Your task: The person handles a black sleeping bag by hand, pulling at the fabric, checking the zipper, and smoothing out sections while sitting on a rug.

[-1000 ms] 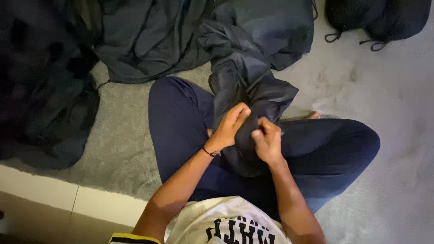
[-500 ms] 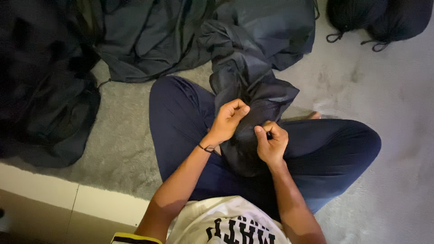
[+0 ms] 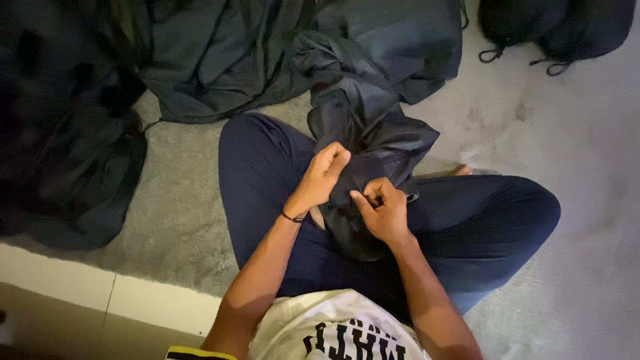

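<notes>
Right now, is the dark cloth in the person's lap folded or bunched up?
Bunched up: the dark cloth lies in loose crumpled folds, gripped by left hand and right hand.

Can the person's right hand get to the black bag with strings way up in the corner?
Probably not from here. The right hand is closed on the dark fabric in the lap, and the black drawstring bag lies far off across the grey carpet. Nothing blocks the way.

- Grey carpet (image 3: 567,167) across most of the floor, faintly stained near the top right.
- Pale tiled strip (image 3: 100,293) along the lower left edge.
- Dim, cool light; deep shadow on the left.
</notes>
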